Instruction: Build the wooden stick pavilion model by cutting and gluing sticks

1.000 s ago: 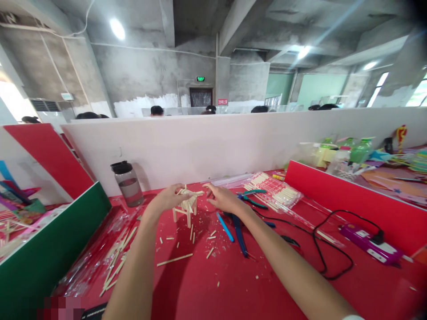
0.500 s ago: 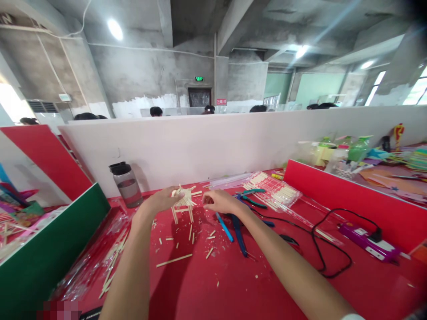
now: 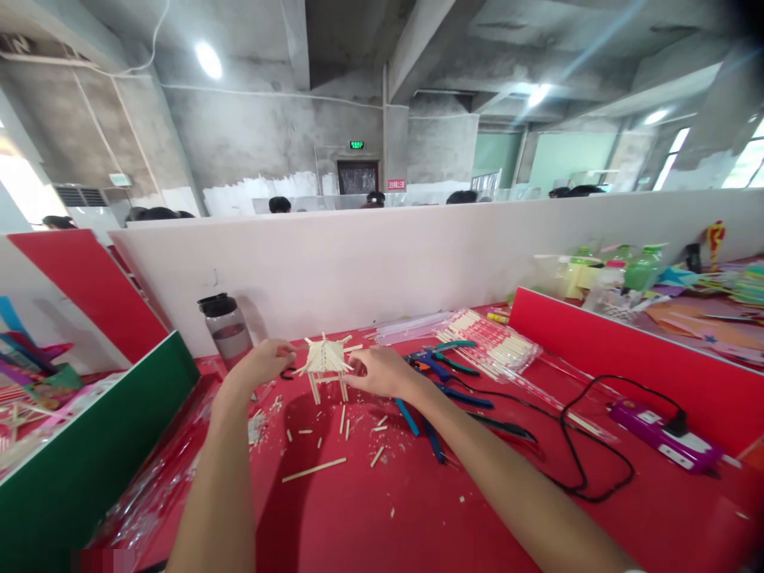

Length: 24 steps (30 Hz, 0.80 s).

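A small pavilion model (image 3: 325,356) built of pale wooden sticks stands upright on legs on the red table. Its roof slopes down from a central ridge. My right hand (image 3: 382,371) is at the roof's right edge, with thumb and fingers closed around the corner there. To the left of the model, my left hand (image 3: 268,362) is raised a short gap away, fingers bent but apart and holding nothing. Cut stick pieces (image 3: 344,422) and pale crumbs lie in front of the model. One longer stick (image 3: 314,469) rests nearer to me.
Blue-handled pliers (image 3: 438,366), a blue pen (image 3: 407,416) and a black cable (image 3: 573,430) lie right of the model. Packs of sticks (image 3: 493,338) lie behind them. A water bottle (image 3: 227,330) stands at back left. Green (image 3: 101,422) and red (image 3: 633,366) dividers flank the table.
My left hand has drawn away from the roof toward the left, uncovering it. My right hand has moved left, up to the model's right edge.
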Motion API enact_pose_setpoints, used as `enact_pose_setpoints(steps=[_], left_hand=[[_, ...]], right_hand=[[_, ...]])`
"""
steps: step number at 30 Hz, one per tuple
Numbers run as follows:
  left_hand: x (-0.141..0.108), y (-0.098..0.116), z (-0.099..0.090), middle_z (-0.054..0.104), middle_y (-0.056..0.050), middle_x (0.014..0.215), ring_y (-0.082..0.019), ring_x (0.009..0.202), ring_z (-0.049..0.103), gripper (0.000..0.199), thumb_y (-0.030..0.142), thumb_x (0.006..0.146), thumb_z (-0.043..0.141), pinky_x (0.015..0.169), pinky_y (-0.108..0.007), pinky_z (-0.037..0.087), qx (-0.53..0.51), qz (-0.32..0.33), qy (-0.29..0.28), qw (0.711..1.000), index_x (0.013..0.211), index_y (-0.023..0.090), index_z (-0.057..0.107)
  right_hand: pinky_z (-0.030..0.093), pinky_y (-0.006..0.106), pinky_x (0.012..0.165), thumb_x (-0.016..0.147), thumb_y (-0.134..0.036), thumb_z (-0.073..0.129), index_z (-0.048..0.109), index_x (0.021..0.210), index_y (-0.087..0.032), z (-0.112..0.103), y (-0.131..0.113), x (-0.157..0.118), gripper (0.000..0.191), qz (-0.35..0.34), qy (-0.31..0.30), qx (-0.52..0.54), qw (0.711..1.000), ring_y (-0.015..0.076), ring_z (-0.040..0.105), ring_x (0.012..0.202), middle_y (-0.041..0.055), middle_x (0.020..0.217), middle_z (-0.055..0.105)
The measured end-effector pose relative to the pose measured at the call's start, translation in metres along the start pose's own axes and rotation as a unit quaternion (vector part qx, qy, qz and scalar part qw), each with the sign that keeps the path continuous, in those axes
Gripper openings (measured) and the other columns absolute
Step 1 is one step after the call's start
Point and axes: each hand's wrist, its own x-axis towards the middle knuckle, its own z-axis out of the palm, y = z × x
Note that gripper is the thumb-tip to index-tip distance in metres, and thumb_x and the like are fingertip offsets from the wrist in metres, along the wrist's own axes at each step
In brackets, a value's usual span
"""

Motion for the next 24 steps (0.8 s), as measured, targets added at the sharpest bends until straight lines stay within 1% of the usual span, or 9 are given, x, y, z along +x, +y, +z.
enact_pose_setpoints(steps=[1, 3, 5, 7, 10, 12, 16, 20, 24], left_hand=[[-0.001, 0.002, 0.002, 0.063, -0.003, 0.064, -0.019, 0.065, 0.06, 0.031, 0.049, 0.065, 0.058, 0.061, -0.027, 0.048, -0.015, 0.006, -0.02, 1.0, 0.068, 0.019, 0.063], [-0.003, 0.007, 0.007, 0.052, 0.001, 0.054, -0.015, 0.056, 0.052, 0.036, 0.053, 0.069, 0.055, 0.06, -0.027, 0.046, -0.034, 0.015, -0.053, 0.998, 0.056, 0.02, 0.052], [-0.004, 0.01, 0.011, 0.04, 0.004, 0.05, -0.012, 0.05, 0.042, 0.042, 0.056, 0.071, 0.052, 0.058, -0.026, 0.043, -0.047, 0.017, -0.072, 0.996, 0.051, 0.021, 0.043], [-0.003, 0.01, 0.015, 0.034, 0.005, 0.05, -0.01, 0.048, 0.035, 0.045, 0.058, 0.073, 0.052, 0.056, -0.026, 0.041, -0.06, 0.013, -0.081, 0.995, 0.05, 0.021, 0.039], [-0.002, 0.007, 0.017, 0.033, 0.005, 0.05, -0.009, 0.047, 0.032, 0.047, 0.061, 0.073, 0.052, 0.054, -0.025, 0.038, -0.075, 0.001, -0.084, 0.994, 0.051, 0.021, 0.039], [-0.003, 0.006, 0.017, 0.033, 0.005, 0.05, -0.009, 0.047, 0.03, 0.047, 0.06, 0.071, 0.055, 0.052, -0.024, 0.034, -0.082, -0.008, -0.085, 0.993, 0.051, 0.02, 0.04], [-0.005, 0.006, 0.017, 0.032, 0.006, 0.051, -0.008, 0.048, 0.026, 0.044, 0.058, 0.067, 0.06, 0.049, -0.023, 0.023, -0.1, -0.023, -0.09, 0.991, 0.055, 0.02, 0.041], [-0.006, 0.011, 0.023, 0.031, 0.006, 0.053, -0.008, 0.05, 0.023, 0.047, 0.061, 0.069, 0.06, 0.049, -0.023, 0.018, -0.117, 0.004, -0.089, 0.989, 0.056, 0.019, 0.041], [-0.002, 0.014, 0.031, 0.034, 0.006, 0.055, -0.008, 0.052, 0.025, 0.049, 0.063, 0.068, 0.062, 0.05, -0.023, 0.019, -0.141, 0.044, -0.114, 0.982, 0.058, 0.017, 0.047]], right_hand=[[0.042, 0.025, 0.064, 0.083, -0.046, 0.064, 0.066, 0.088, -0.021, 0.003, -0.002, 0.0, 0.025, 0.005, 0.01, -0.015, 1.0, 0.0196, 0.067, 0.078, 0.0041, 0.086, 0.074], [0.04, 0.025, 0.063, 0.085, -0.045, 0.061, 0.067, 0.086, -0.022, 0.008, -0.005, 0.001, 0.024, 0.019, 0.02, -0.034, 0.999, 0.02, 0.067, 0.077, 0.0042, 0.084, 0.073], [0.039, 0.025, 0.062, 0.084, -0.045, 0.062, 0.067, 0.088, -0.022, 0.013, -0.007, 0.001, 0.024, 0.034, 0.025, -0.041, 0.998, 0.0205, 0.067, 0.076, 0.0047, 0.083, 0.073], [0.039, 0.025, 0.062, 0.083, -0.046, 0.063, 0.068, 0.091, -0.022, 0.017, -0.008, 0.001, 0.025, 0.043, 0.028, -0.038, 0.998, 0.0209, 0.067, 0.076, 0.0051, 0.084, 0.073], [0.039, 0.024, 0.061, 0.082, -0.046, 0.064, 0.069, 0.095, -0.022, 0.021, -0.008, 0.0, 0.027, 0.054, 0.03, -0.019, 0.998, 0.0208, 0.067, 0.076, 0.0055, 0.085, 0.074], [0.038, 0.024, 0.061, 0.082, -0.045, 0.064, 0.07, 0.094, -0.021, 0.021, -0.007, 0.001, 0.028, 0.059, 0.03, -0.002, 0.998, 0.0203, 0.066, 0.075, 0.0054, 0.084, 0.073], [0.038, 0.023, 0.061, 0.082, -0.043, 0.065, 0.071, 0.093, -0.018, 0.012, -0.001, 0.002, 0.028, 0.047, 0.015, 0.047, 0.998, 0.0182, 0.065, 0.072, 0.0044, 0.082, 0.073], [0.038, 0.021, 0.062, 0.08, -0.036, 0.067, 0.072, 0.099, -0.018, 0.001, 0.011, 0.003, 0.026, 0.04, -0.002, 0.083, 0.996, 0.0176, 0.065, 0.073, 0.0034, 0.083, 0.073], [0.038, 0.021, 0.061, 0.078, -0.028, 0.068, 0.072, 0.096, -0.019, -0.001, 0.025, 0.003, 0.021, 0.046, 0.016, 0.069, 0.996, 0.0173, 0.066, 0.074, 0.0034, 0.084, 0.074]])
